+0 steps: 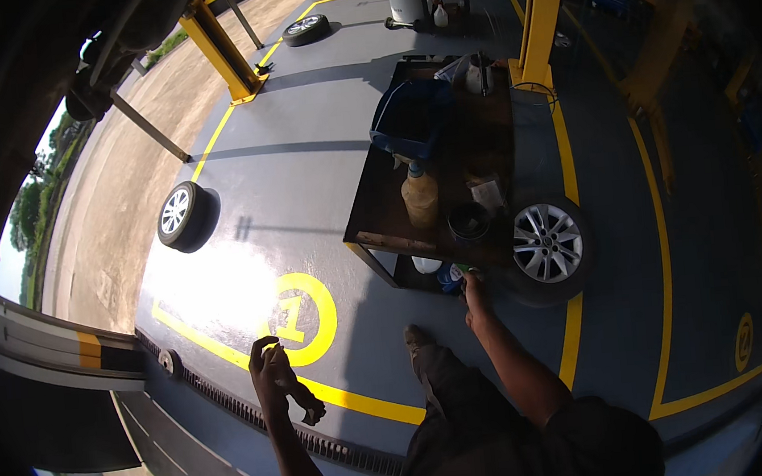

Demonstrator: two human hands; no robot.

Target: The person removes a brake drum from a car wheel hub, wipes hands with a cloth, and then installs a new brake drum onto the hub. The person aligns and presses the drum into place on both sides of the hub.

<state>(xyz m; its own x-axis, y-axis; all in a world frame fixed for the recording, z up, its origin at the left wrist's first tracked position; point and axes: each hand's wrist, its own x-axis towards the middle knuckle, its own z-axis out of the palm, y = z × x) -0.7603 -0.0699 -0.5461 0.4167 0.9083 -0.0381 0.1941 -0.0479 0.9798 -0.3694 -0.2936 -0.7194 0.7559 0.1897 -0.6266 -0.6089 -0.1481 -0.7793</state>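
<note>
Grey workshop floor (pixel 298 209) is marked with yellow lines (pixel 358 403), and toward one o'clock from the view's centre a dark desk (pixel 379 209) is laden with a blue bin (pixel 412 115) and a spray bottle (pixel 420 199). By the left hand (pixel 271 376), near half past seven, a dark cloth-like item (pixel 309 403) is grasped and left dangling. Toward four o'clock, the right hand (pixel 476 298) is placed at a blue-and-green item (pixel 449 277) below the desk's near edge; whether that is gripped cannot be told. At three o'clock a silver-rimmed wheel (pixel 547 243) is seen.
</note>
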